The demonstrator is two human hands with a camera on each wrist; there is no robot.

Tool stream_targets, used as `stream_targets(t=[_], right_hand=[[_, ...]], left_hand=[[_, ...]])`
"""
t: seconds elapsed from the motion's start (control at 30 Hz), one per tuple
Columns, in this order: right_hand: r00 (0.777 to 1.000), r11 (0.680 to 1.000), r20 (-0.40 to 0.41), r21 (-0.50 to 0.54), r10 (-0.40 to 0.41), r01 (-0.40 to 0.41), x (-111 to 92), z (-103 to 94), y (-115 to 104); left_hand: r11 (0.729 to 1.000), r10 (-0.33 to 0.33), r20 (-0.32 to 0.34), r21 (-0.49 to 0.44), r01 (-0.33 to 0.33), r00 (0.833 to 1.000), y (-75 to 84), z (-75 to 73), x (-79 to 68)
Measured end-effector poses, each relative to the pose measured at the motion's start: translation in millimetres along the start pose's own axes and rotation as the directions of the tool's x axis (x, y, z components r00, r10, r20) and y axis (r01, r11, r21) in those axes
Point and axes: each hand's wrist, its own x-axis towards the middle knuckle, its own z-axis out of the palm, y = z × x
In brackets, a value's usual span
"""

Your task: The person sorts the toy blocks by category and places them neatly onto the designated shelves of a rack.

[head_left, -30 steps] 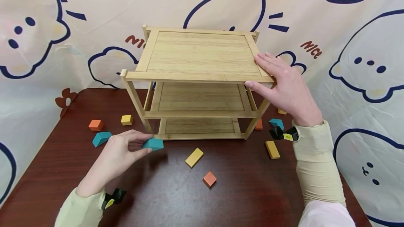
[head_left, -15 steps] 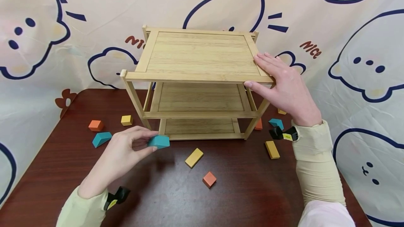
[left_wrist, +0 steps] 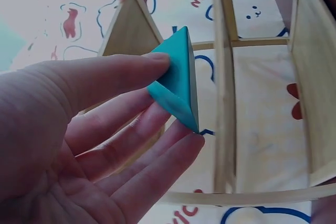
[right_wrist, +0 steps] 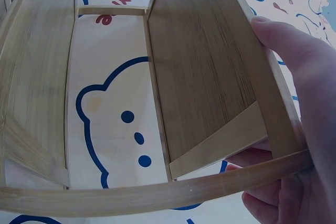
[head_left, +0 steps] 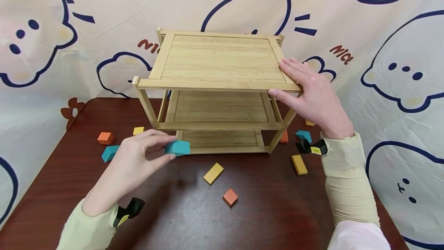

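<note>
My left hand [head_left: 133, 157] pinches a teal triangular block [head_left: 178, 148] between thumb and fingers, raised off the table in front of the shelf's left front leg. The left wrist view shows the thumb on one face of the block [left_wrist: 181, 72] and the fingertips along its other side. Behind it stands a three-tier bamboo shelf [head_left: 222, 59]. My right hand [head_left: 312, 93] holds the top tier at its right front corner, fingers lying over the top and thumb at the front rail. In the right wrist view the thumb touches the edge of the shelf [right_wrist: 205, 61].
On the dark table [head_left: 194, 219] lie a yellow block [head_left: 213, 173] and an orange cube [head_left: 230, 198] in front of the shelf. Orange [head_left: 105, 138], yellow [head_left: 138, 130] and teal [head_left: 110, 152] blocks lie left. More blocks, including a yellow one [head_left: 299, 164], lie right. A printed curtain hangs behind.
My left hand has moved right and then up and forward with the teal block, nearer the shelf's lower tiers. The right hand and the shelf stay in place.
</note>
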Motion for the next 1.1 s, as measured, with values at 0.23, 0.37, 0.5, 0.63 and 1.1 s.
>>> stream_targets(t=[0.23,0.37,0.5,0.63,1.1], right_hand=[[1.0,1.0,-0.003,0.001,-0.007,0.007,0,0.5,0],[1.0,1.0,-0.003,0.0,-0.009,0.009,0,0.7,1],[1.0,1.0,-0.003,-0.004,-0.011,0.011,0,0.7,1],[1.0,1.0,-0.005,-0.007,-0.009,0.009,0,0.6,1],[1.0,1.0,-0.019,-0.003,-0.022,0.022,0,1.6,3]], left_hand=[[0.998,0.061,-0.033,0.015,-0.061,0.998,9.3,-7.7,11.9],[0.995,0.101,-0.062,0.016,-0.1,0.993,13.6,-11.8,18.7],[0.992,0.128,-0.063,0.021,-0.127,0.99,19.2,-17.2,25.6],[0.986,0.164,-0.058,0.05,-0.161,0.985,26.4,-23.5,33.3],[0.974,0.21,-0.051,0.098,-0.204,0.976,52.3,-44.7,56.4]])
